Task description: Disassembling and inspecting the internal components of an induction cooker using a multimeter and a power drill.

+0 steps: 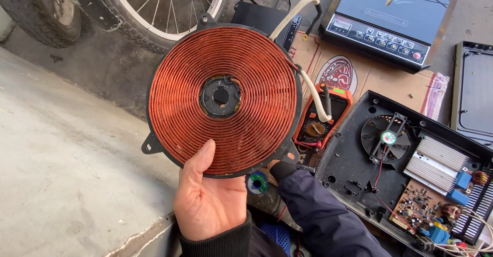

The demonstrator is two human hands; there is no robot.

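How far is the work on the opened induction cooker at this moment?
Done: the opened cooker base lies without its top, with the fan and circuit board exposed, and the copper coil is lifted out. In hand: the left hand holds the coil up at its lower edge; the right hand is hidden behind it. Left: the coil is not back in the base, and the multimeter lies beside it.

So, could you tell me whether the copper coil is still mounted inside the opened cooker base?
No, the left hand holds the copper coil up, apart from the opened cooker base.
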